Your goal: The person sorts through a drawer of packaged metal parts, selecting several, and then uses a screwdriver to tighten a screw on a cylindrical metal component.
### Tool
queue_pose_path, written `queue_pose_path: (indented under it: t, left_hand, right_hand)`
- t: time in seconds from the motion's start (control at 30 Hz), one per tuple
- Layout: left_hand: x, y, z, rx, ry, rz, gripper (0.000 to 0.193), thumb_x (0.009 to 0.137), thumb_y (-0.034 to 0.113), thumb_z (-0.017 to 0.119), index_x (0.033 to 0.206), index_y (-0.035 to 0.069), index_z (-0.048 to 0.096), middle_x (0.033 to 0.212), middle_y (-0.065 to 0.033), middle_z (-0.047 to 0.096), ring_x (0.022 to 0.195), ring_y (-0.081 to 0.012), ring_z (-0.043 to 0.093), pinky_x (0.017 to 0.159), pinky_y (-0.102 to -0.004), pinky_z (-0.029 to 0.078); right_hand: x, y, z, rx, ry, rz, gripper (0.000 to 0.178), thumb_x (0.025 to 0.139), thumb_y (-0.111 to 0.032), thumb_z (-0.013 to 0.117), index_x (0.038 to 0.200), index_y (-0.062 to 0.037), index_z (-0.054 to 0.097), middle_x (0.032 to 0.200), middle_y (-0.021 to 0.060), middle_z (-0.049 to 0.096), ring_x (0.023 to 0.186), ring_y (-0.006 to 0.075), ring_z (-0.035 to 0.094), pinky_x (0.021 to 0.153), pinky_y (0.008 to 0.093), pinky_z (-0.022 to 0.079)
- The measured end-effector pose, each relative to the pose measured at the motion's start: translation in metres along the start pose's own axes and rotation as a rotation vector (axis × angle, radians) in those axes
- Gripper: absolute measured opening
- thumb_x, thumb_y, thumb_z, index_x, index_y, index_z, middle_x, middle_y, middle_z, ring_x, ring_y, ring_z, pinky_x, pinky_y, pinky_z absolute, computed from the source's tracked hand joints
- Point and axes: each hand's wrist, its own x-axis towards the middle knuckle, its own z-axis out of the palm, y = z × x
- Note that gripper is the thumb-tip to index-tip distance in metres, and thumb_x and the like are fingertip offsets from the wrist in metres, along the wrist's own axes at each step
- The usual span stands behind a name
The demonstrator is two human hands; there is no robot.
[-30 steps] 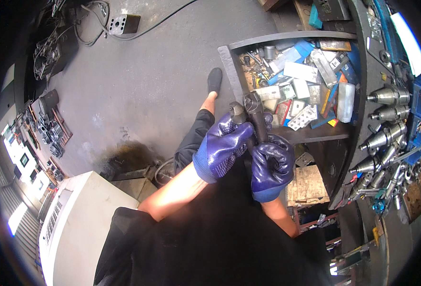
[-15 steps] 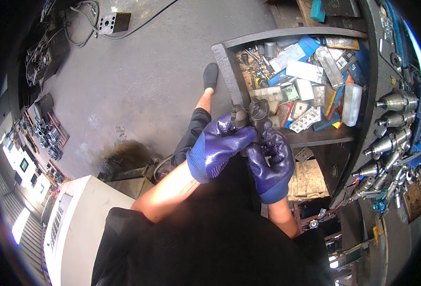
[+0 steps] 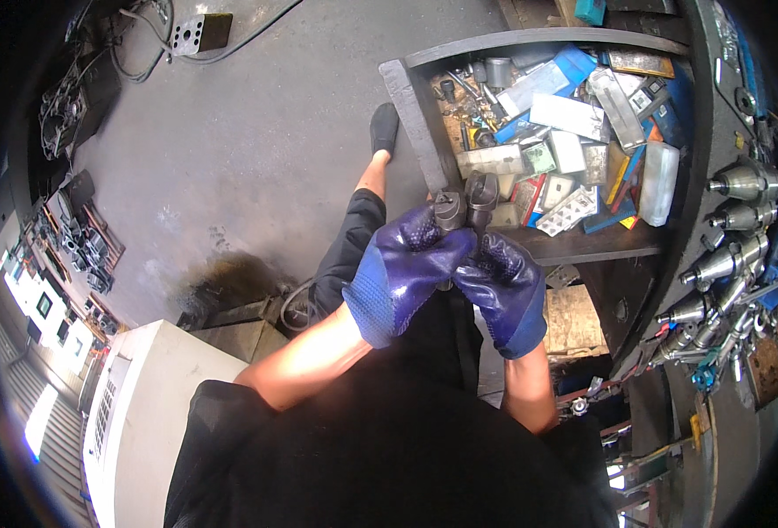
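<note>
My left hand [image 3: 407, 264], in a purple coated glove, is closed round a dark steel milling cutter [image 3: 448, 211] with a notched head that points away from me. Right beside it, my right hand [image 3: 503, 286], gloved alike, grips a second dark milling cutter [image 3: 481, 192] with a longer neck. Both cutters stand side by side with their heads nearly touching and about level. The fingers of the two hands meet between them. Most of both shanks is hidden by the gloves.
An open drawer [image 3: 415, 123] ahead right holds several plastic insert boxes [image 3: 569, 117] and loose metal parts. Tapered tool holders [image 3: 745, 180] line the bench at the right. A white cabinet [image 3: 156, 378] stands at the lower left. A drilled metal block [image 3: 202, 33] and cable lie on the floor.
My right hand has turned inward and moved closer to the left hand. The right cutter's head has risen slightly and its notch shows more. The drawer sits slightly higher in view.
</note>
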Motion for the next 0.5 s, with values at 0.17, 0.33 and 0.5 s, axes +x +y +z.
queue_pose_path:
  t: [0.17, 0.33, 0.5]
  left_hand:
    - [0.002, -0.003, -0.002, 0.003, 0.033, -0.049, 0.021, 0.095, 0.007, 0.064, 0.116, 0.004, 0.065, 0.093, 0.0018, 0.066, 0.081, -0.0054, 0.058, 0.069, -0.0217, 0.047]
    - [0.005, -0.008, -0.008, 0.059, 0.032, -0.086, 0.016, 0.095, 0.010, 0.064, 0.110, 0.004, 0.066, 0.089, 0.0011, 0.065, 0.076, -0.0059, 0.057, 0.065, -0.0214, 0.045]
    - [0.005, -0.008, -0.007, 0.010, 0.029, -0.069, 0.014, 0.095, 0.008, 0.064, 0.107, 0.002, 0.066, 0.087, 0.0003, 0.065, 0.074, -0.0072, 0.057, 0.065, -0.0227, 0.045]
  right_hand:
    - [0.000, 0.004, -0.001, -0.062, 0.001, 0.040, 0.030, 0.080, 0.004, 0.076, 0.108, 0.0025, 0.066, 0.096, 0.0068, 0.071, 0.087, 0.0121, 0.066, 0.079, 0.0284, 0.055]
    - [-0.001, 0.008, 0.000, -0.048, -0.009, 0.027, 0.028, 0.080, 0.003, 0.077, 0.106, 0.0016, 0.067, 0.093, 0.0046, 0.070, 0.084, 0.0099, 0.064, 0.077, 0.0269, 0.053]
    - [-0.005, 0.007, 0.003, -0.089, 0.036, -0.002, 0.024, 0.080, 0.007, 0.074, 0.102, 0.0013, 0.067, 0.090, 0.0045, 0.070, 0.080, 0.0096, 0.063, 0.074, 0.0264, 0.052]
